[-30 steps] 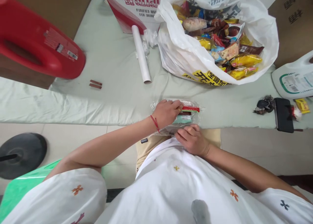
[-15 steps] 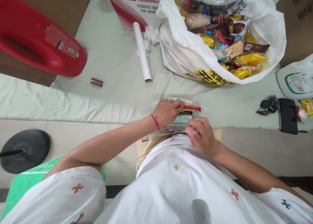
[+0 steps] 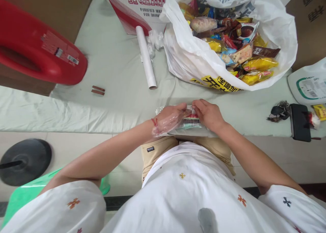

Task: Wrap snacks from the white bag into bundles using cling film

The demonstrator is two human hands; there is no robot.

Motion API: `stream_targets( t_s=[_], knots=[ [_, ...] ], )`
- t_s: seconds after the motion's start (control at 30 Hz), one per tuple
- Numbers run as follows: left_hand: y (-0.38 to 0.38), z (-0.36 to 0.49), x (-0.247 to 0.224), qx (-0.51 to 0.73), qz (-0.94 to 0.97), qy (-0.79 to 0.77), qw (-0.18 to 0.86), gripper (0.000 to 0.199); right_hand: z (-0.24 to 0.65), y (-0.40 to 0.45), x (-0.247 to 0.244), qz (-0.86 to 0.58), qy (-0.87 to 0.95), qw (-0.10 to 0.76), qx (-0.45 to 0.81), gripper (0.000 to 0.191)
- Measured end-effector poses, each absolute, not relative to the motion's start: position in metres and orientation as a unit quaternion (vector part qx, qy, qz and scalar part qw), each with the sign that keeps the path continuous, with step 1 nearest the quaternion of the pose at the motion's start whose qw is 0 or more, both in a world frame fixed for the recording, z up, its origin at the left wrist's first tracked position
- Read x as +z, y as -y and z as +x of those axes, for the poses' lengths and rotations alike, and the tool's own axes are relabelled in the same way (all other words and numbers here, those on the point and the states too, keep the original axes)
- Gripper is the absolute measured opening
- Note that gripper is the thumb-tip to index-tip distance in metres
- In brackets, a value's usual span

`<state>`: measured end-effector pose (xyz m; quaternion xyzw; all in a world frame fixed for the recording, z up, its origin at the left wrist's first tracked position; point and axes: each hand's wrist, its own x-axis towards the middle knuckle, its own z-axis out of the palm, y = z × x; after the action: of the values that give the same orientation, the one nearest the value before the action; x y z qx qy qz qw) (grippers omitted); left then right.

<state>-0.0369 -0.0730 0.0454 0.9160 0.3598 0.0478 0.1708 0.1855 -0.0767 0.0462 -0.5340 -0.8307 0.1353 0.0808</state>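
Clear plastic film (image 3: 163,131) is drawn over a flat bundle of red and green packages (image 3: 191,122) at the near table edge. My left hand (image 3: 171,117) lies partly under the film at the bundle's left, its fingers bent against the packages. At the bundle's upper right, my right hand (image 3: 209,115) has its fingers pinched on the film, close to the left fingertips. The fingers hide part of the bundle.
A white bag (image 3: 178,56) of wrapped snacks stands behind the hands, beside a white roll (image 3: 146,58). A red jug (image 3: 63,56) is at left, two brown sticks (image 3: 98,90) near it. At right lie a phone (image 3: 300,122) and keys (image 3: 279,111).
My right hand has moved up from the table edge to the top of the bundle, bringing the film over the packages and part of my left hand. The left hand has shifted slightly down and left.
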Motion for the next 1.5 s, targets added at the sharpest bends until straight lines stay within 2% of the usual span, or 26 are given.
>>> stream_targets(
  t_s=[0.13, 0.3, 0.47, 0.57, 0.63, 0.67, 0.77, 0.87, 0.93, 0.97, 1.07, 1.1, 1.17, 1.3, 1.5],
  knots=[
    [0.055, -0.055, 0.053, 0.078, 0.903, -0.289, 0.308, 0.038, 0.18, 0.067, 0.046, -0.534, 0.818, 0.075, 0.199, 0.027],
    [0.042, -0.073, 0.051, 0.097, 0.85, -0.307, 0.418, 0.044, 0.167, 0.069, 0.052, -0.544, 0.825, -0.012, 0.153, 0.028],
    [0.049, -0.104, 0.061, 0.108, 0.863, -0.302, 0.391, 0.042, 0.161, 0.071, 0.049, -0.539, 0.831, -0.036, 0.134, 0.028],
    [0.054, -0.14, 0.067, 0.138, 0.794, -0.497, 0.321, 0.046, 0.163, 0.07, 0.047, -0.535, 0.832, -0.033, 0.142, 0.028],
    [0.061, -0.159, 0.065, 0.19, 0.706, -0.599, 0.325, 0.059, 0.163, 0.07, 0.047, -0.532, 0.833, -0.034, 0.149, 0.029],
    [0.067, -0.164, 0.061, 0.233, 0.664, -0.61, 0.364, 0.068, 0.164, 0.07, 0.047, -0.532, 0.832, -0.035, 0.153, 0.029],
    [0.094, -0.158, 0.045, 0.423, 0.53, -0.54, 0.499, 0.098, 0.164, 0.071, 0.049, -0.534, 0.828, -0.035, 0.166, 0.032],
    [0.131, -0.13, 0.029, 0.541, 0.456, -0.503, 0.496, 0.11, 0.163, 0.071, 0.05, -0.54, 0.822, -0.036, 0.179, 0.033],
    [0.152, -0.11, 0.024, 0.536, 0.46, -0.542, 0.455, 0.107, 0.163, 0.071, 0.05, -0.542, 0.818, -0.039, 0.186, 0.032],
    [0.159, -0.101, 0.023, 0.523, 0.472, -0.568, 0.425, 0.098, 0.162, 0.071, 0.05, -0.542, 0.818, -0.039, 0.189, 0.032],
    [0.161, -0.084, 0.026, 0.522, 0.481, -0.618, 0.337, 0.032, 0.163, 0.07, 0.05, -0.541, 0.818, -0.033, 0.195, 0.03],
    [0.156, -0.081, 0.027, 0.53, 0.474, -0.625, 0.321, 0.031, 0.163, 0.07, 0.05, -0.541, 0.817, -0.03, 0.196, 0.03],
    [0.143, -0.078, 0.029, 0.529, 0.462, -0.64, 0.31, 0.041, 0.163, 0.07, 0.05, -0.542, 0.816, -0.026, 0.199, 0.029],
    [0.121, -0.082, 0.025, 0.434, 0.448, -0.728, 0.283, 0.05, 0.162, 0.07, 0.053, -0.543, 0.813, -0.032, 0.206, 0.028],
    [0.119, -0.091, 0.019, 0.24, 0.488, -0.828, 0.132, 0.035, 0.162, 0.073, 0.053, -0.549, 0.809, -0.041, 0.206, 0.029]
  ],
)
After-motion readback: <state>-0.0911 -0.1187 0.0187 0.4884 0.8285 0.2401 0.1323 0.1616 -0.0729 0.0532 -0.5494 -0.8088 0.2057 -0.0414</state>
